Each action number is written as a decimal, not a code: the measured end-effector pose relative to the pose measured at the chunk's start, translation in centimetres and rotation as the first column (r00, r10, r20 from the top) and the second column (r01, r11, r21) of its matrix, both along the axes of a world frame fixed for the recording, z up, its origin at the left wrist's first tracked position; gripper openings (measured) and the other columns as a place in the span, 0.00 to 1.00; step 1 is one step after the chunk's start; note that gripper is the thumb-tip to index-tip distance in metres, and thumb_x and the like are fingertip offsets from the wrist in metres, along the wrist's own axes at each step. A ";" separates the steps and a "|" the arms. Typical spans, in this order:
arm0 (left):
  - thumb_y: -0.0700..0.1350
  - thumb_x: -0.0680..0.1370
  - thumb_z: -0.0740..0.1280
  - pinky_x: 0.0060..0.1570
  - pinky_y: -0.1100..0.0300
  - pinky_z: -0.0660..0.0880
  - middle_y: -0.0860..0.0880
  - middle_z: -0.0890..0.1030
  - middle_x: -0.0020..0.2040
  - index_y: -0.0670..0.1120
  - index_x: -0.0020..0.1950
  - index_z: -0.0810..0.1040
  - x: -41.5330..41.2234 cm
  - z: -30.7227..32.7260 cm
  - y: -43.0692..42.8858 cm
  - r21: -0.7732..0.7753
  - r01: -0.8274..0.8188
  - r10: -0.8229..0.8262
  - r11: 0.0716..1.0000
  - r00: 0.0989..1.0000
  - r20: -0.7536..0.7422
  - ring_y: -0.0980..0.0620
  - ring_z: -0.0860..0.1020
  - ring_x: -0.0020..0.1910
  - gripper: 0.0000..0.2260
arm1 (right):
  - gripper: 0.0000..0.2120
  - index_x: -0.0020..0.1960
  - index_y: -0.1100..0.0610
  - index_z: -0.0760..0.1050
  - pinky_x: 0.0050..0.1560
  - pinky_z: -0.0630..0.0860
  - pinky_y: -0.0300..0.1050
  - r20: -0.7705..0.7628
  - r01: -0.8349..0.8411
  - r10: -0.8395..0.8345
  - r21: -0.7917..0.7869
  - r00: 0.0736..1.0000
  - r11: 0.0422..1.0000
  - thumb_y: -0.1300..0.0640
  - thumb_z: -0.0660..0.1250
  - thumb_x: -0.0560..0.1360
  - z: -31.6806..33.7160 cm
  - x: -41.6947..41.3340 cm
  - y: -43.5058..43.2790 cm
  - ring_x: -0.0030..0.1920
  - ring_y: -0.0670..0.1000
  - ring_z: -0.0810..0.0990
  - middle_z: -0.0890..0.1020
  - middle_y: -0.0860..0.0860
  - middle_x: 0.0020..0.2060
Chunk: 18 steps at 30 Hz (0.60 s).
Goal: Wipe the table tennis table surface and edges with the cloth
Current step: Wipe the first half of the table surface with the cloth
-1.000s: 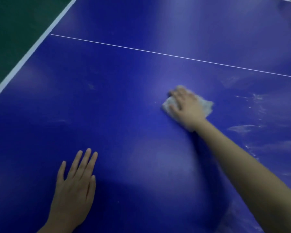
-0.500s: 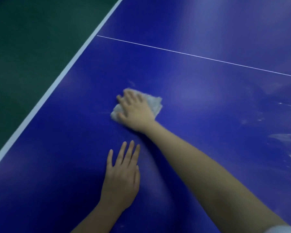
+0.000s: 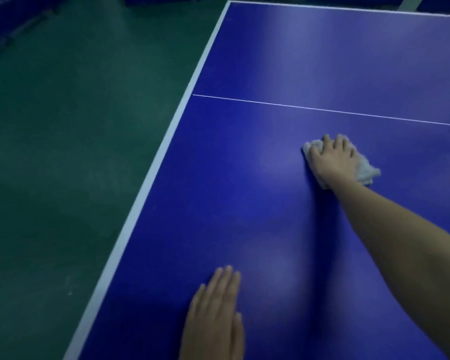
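On the near side of the thin white line (image 3: pixel 322 109) that crosses the blue table (image 3: pixel 244 193), the right hand (image 3: pixel 333 162) lies palm down on a crumpled white cloth (image 3: pixel 366 172), near the line but not touching it. Its fingers are slightly apart and bent over the far part of the cloth, gripping the wad and pressing it against the table. Cloth shows on both sides of the hand: a small bunch at the thumb side and a larger ragged flap at the little-finger side. The right forearm is bare and runs straight back from the line, down toward the lower right corner of the view.

The left hand (image 3: pixel 213 315) is well apart from the line, much nearer the viewer. It lies flat on the table, palm down, its fingers straight and pressed together, pointing toward the line, and it holds nothing.

At the line's left end runs the table's white border (image 3: pixel 151 178), and beyond that end lies the green floor (image 3: pixel 63 152).
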<state>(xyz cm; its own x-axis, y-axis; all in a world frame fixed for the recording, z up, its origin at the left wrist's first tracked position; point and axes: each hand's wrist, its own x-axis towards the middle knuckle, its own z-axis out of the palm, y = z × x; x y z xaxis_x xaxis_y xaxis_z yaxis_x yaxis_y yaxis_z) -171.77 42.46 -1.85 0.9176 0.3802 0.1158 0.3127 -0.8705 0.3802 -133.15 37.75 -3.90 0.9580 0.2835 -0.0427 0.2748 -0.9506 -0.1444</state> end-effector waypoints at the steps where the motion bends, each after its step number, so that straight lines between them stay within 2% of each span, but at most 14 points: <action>1: 0.48 0.69 0.55 0.63 0.63 0.55 0.46 0.80 0.59 0.41 0.58 0.80 -1.2 -0.1 2.4 0.032 -0.015 0.015 0.999 1.000 -0.023 0.58 0.58 0.71 0.24 | 0.26 0.75 0.57 0.56 0.73 0.51 0.54 0.023 -0.065 0.065 0.010 0.998 0.998 0.47 0.46 0.80 0.1 -0.5 1.9 0.75 0.56 0.52 0.57 0.59 0.74; 3: 0.49 0.77 0.52 0.65 0.61 0.52 0.45 0.76 0.63 0.40 0.63 0.76 -3.3 -0.4 6.6 0.095 -0.004 0.013 0.995 0.996 -0.091 0.59 0.52 0.74 0.22 | 0.23 0.72 0.57 0.61 0.71 0.54 0.52 0.069 -0.301 0.298 0.049 0.952 0.952 0.48 0.51 0.80 0.8 -3.7 5.8 0.73 0.56 0.58 0.63 0.59 0.71; 4: 0.51 0.81 0.47 0.66 0.59 0.52 0.44 0.74 0.65 0.41 0.65 0.74 -4.2 -0.6 8.2 0.110 0.007 0.008 0.994 0.991 -0.134 0.61 0.47 0.75 0.24 | 0.23 0.72 0.57 0.62 0.71 0.54 0.50 0.066 -0.450 0.446 0.058 0.892 0.891 0.49 0.53 0.80 1.0 -6.2 7.4 0.72 0.56 0.59 0.64 0.58 0.71; 5: 0.52 0.82 0.42 0.67 0.58 0.51 0.43 0.74 0.65 0.41 0.66 0.73 -5.0 -0.8 9.4 0.108 0.017 0.002 0.994 0.985 -0.172 0.61 0.44 0.75 0.26 | 0.23 0.72 0.56 0.64 0.71 0.54 0.50 0.046 -0.600 0.598 0.054 0.800 0.798 0.48 0.54 0.79 1.1 -9.2 8.5 0.72 0.56 0.61 0.65 0.58 0.71; 7: 0.53 0.82 0.40 0.67 0.57 0.52 0.41 0.75 0.65 0.41 0.66 0.72 -6.3 -0.9 11.0 0.078 0.012 0.004 0.997 0.980 -0.200 0.61 0.44 0.75 0.28 | 0.26 0.70 0.57 0.67 0.71 0.57 0.54 0.014 -0.839 0.839 0.047 0.543 0.542 0.45 0.55 0.76 0.8 -16.7 8.7 0.70 0.59 0.64 0.67 0.60 0.69; 9: 0.54 0.81 0.40 0.68 0.57 0.52 0.42 0.74 0.65 0.42 0.68 0.71 -7.2 -1.0 11.9 0.047 -0.001 0.011 0.999 0.978 -0.209 0.61 0.44 0.75 0.28 | 0.30 0.73 0.55 0.64 0.72 0.54 0.57 -0.013 -0.943 0.944 0.042 0.329 0.329 0.43 0.56 0.75 0.2 -23.7 6.4 0.73 0.57 0.61 0.65 0.59 0.72; 11: 0.54 0.81 0.40 0.69 0.57 0.51 0.48 0.65 0.73 0.47 0.74 0.60 -7.7 -1.2 12.4 0.061 0.010 0.001 0.998 0.985 -0.173 0.61 0.44 0.75 0.25 | 0.31 0.75 0.52 0.58 0.74 0.48 0.55 -0.040 -0.974 0.976 0.065 0.213 0.215 0.42 0.56 0.76 -0.2 -26.5 4.3 0.75 0.53 0.54 0.60 0.56 0.75; 12: 0.54 0.81 0.39 0.70 0.57 0.50 0.53 0.55 0.77 0.50 0.76 0.52 -7.9 -1.2 12.5 0.069 0.021 -0.011 0.997 0.989 -0.146 0.60 0.44 0.75 0.24 | 0.30 0.75 0.53 0.58 0.74 0.48 0.55 -0.032 -0.973 0.978 0.103 0.205 0.207 0.43 0.57 0.76 -0.3 -25.9 4.1 0.75 0.53 0.55 0.61 0.56 0.74; 13: 0.54 0.81 0.39 0.70 0.57 0.49 0.56 0.47 0.78 0.52 0.77 0.47 -7.9 -1.4 12.6 0.077 0.032 -0.023 0.997 0.993 -0.120 0.60 0.43 0.75 0.24 | 0.29 0.73 0.54 0.63 0.73 0.53 0.57 -0.008 -0.960 0.969 0.131 0.248 0.247 0.45 0.59 0.75 -0.1 -24.5 4.7 0.74 0.55 0.60 0.65 0.57 0.72; 14: 0.54 0.81 0.39 0.70 0.56 0.49 0.57 0.42 0.78 0.52 0.77 0.44 -7.8 -1.7 12.6 0.088 0.040 -0.031 0.995 0.995 -0.099 0.60 0.43 0.76 0.24 | 0.26 0.70 0.57 0.68 0.71 0.59 0.57 0.018 -0.930 0.940 0.149 0.342 0.336 0.47 0.60 0.75 0.3 -22.4 5.7 0.70 0.58 0.66 0.70 0.59 0.69; 15: 0.53 0.81 0.38 0.69 0.56 0.50 0.57 0.41 0.77 0.52 0.77 0.46 -7.8 -1.9 12.7 0.107 0.038 -0.029 0.994 0.996 -0.083 0.59 0.43 0.76 0.24 | 0.24 0.68 0.59 0.70 0.69 0.62 0.55 0.053 -0.873 0.880 0.161 0.473 0.460 0.49 0.60 0.75 0.5 -19.6 7.0 0.68 0.60 0.69 0.72 0.61 0.67; 16: 0.53 0.81 0.38 0.69 0.55 0.50 0.56 0.42 0.78 0.51 0.76 0.51 -7.8 -2.2 12.7 0.129 0.031 -0.022 0.991 0.997 -0.076 0.59 0.43 0.76 0.24 | 0.24 0.69 0.60 0.69 0.69 0.60 0.53 0.059 -0.793 0.796 0.157 0.602 0.588 0.51 0.60 0.77 0.8 -16.5 8.6 0.69 0.60 0.67 0.70 0.61 0.68; 18: 0.52 0.81 0.39 0.69 0.55 0.50 0.53 0.49 0.78 0.47 0.72 0.60 -7.8 -2.7 12.8 0.173 0.018 -0.004 0.985 0.997 -0.081 0.58 0.43 0.76 0.23 | 0.24 0.73 0.58 0.62 0.71 0.52 0.49 0.057 -0.628 0.625 0.097 0.778 0.772 0.49 0.57 0.80 0.4 -10.7 11.9 0.74 0.56 0.58 0.63 0.58 0.73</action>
